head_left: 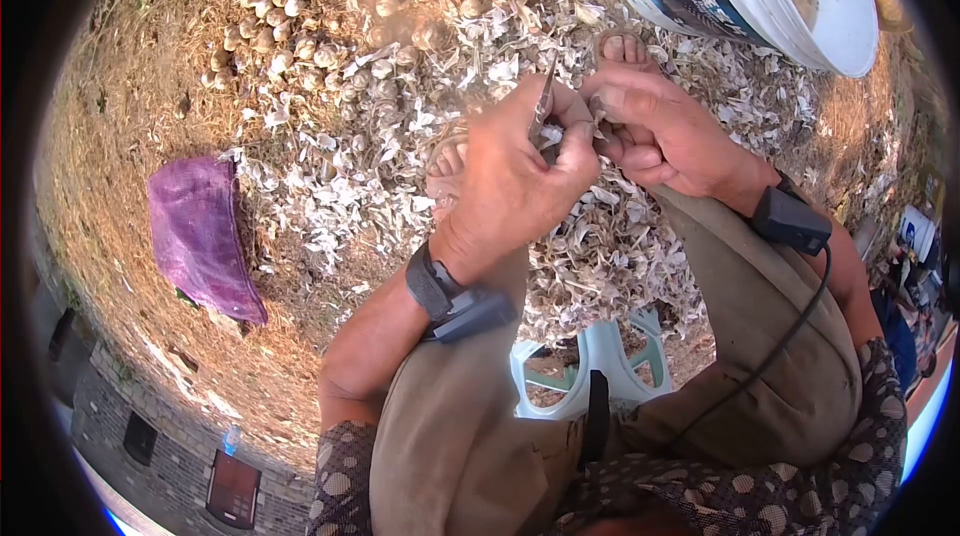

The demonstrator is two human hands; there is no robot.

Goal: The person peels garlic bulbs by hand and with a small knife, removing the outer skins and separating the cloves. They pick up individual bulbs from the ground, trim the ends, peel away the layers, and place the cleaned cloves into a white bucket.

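**Desk:** What do the hands hold?

**Photographer:** The left hand is closed around a thin blade. Its long axis runs up and away from the body, tip toward the toes. The right hand pinches a small bulb just right of the blade. The fingers mostly hide it, so I cannot tell whether it touches the blade. Both hands work above a heap of husks.

**Desk:** Any writing?

**Photographer:** The white bucket has a dark blue label with pale characters, too blurred to read. A garlic pile and a purple sack lie to the left.
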